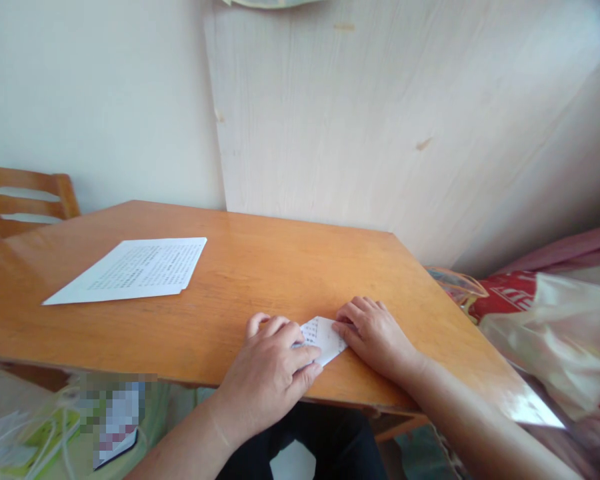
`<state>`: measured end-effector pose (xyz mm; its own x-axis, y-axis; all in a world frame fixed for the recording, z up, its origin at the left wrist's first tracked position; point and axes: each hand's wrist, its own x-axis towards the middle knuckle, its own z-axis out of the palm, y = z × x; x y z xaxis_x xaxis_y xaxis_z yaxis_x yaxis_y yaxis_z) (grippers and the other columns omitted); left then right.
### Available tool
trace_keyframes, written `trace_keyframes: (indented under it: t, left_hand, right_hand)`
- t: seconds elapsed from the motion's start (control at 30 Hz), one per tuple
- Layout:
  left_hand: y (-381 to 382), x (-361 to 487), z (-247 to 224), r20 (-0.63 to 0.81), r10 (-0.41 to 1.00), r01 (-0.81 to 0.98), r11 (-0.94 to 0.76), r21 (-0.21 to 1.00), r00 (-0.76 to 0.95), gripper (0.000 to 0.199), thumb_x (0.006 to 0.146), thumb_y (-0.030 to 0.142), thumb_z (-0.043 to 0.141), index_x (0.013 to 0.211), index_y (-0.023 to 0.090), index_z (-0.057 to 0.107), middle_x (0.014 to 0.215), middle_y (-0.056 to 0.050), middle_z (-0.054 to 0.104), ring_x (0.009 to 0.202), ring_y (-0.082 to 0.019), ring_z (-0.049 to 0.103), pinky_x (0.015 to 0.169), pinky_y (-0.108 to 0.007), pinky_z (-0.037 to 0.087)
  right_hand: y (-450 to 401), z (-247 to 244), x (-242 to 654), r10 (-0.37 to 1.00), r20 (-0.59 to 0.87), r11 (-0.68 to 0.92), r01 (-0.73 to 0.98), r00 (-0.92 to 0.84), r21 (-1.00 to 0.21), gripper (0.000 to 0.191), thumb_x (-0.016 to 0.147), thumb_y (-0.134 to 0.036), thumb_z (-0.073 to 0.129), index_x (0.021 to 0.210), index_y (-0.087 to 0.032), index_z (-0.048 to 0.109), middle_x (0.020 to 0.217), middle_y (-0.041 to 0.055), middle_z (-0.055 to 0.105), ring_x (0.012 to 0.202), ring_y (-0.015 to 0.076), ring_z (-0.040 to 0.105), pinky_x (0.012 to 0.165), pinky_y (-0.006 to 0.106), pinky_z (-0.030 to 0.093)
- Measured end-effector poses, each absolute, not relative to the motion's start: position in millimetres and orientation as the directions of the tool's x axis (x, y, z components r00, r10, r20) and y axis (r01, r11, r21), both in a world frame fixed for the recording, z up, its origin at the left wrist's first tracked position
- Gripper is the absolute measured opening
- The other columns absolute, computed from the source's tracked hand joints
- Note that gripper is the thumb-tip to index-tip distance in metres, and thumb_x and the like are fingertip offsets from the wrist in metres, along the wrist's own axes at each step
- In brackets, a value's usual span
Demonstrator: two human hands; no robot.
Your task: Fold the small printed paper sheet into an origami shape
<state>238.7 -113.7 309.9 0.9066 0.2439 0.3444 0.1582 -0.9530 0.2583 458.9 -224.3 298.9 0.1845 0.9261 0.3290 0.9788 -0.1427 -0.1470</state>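
Note:
A small folded piece of printed white paper [327, 339] lies on the wooden table [260, 267] near its front edge. My left hand [275, 360] presses on the paper's left side, fingers bent and thumb on its lower edge. On the right side, my right hand [373, 333] holds the paper down, with its thumb at the paper's edge and its fingers curled together. Parts of the paper are hidden beneath both hands.
Printed sheets [140, 270] lie on the table's left part. A wooden chair [30, 193] stands at the far left. Bags [555, 333] are beside the table's right edge. Below the front left edge are a green item [50, 430] and cables. A wall borders the back.

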Motion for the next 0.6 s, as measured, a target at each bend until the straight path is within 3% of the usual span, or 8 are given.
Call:
trace_keyframes:
  t: [0.13,0.27,0.33,0.43,0.6]
  left_hand:
    - [-113,239,309,0.355,0.241,0.157,-0.955,0.25,0.903,0.015,0.094,0.038,0.062,0.101,0.034,0.074,0.1,-0.001,0.064,0.102,-0.025,0.051,0.096,-0.05,0.028]
    - [-113,238,310,0.359,0.225,0.141,-0.959,0.245,0.906,0.013,0.094,0.038,0.062,0.1,0.035,0.074,0.097,0.0,0.063,0.1,-0.024,0.052,0.094,-0.048,0.03]
    - [-113,239,309,0.361,0.223,0.142,-0.961,0.237,0.905,0.014,0.095,0.04,0.061,0.098,0.034,0.074,0.095,-0.001,0.063,0.099,-0.025,0.052,0.092,-0.048,0.03]
    - [-112,239,308,0.364,0.219,0.146,-0.965,0.217,0.905,0.018,0.096,0.041,0.058,0.096,0.032,0.073,0.094,-0.002,0.062,0.098,-0.025,0.051,0.092,-0.048,0.03]
    - [-110,242,305,0.371,0.213,0.141,-0.967,0.212,0.904,0.016,0.096,0.038,0.058,0.098,0.033,0.073,0.094,-0.002,0.063,0.098,-0.024,0.051,0.093,-0.049,0.03]
  right_hand:
    - [-228,301,468,0.898,0.372,-0.222,0.972,0.235,-0.077,0.013,0.097,-0.028,0.056,0.092,-0.021,0.067,0.09,0.0055,0.067,0.089,0.0233,0.06,0.081,0.036,0.04]
    - [-241,312,463,0.832,0.489,-0.247,0.964,0.262,-0.096,0.018,0.099,-0.025,0.051,0.095,-0.021,0.069,0.09,0.0062,0.07,0.086,0.0234,0.062,0.077,0.037,0.041]
    - [-250,317,448,0.833,0.52,-0.148,0.982,0.189,-0.121,0.02,0.1,-0.026,0.05,0.102,-0.021,0.069,0.095,0.0068,0.072,0.089,0.0233,0.064,0.081,0.039,0.043]
    - [-263,319,420,0.892,0.451,0.1,0.983,-0.021,-0.152,0.027,0.1,-0.029,0.051,0.122,-0.021,0.064,0.118,0.0077,0.071,0.107,0.0239,0.064,0.094,0.041,0.045]
    - [-273,308,398,0.948,0.309,0.126,0.98,-0.073,-0.155,0.042,0.097,-0.033,0.057,0.137,-0.022,0.055,0.137,0.0055,0.063,0.128,0.0258,0.056,0.112,0.048,0.038]
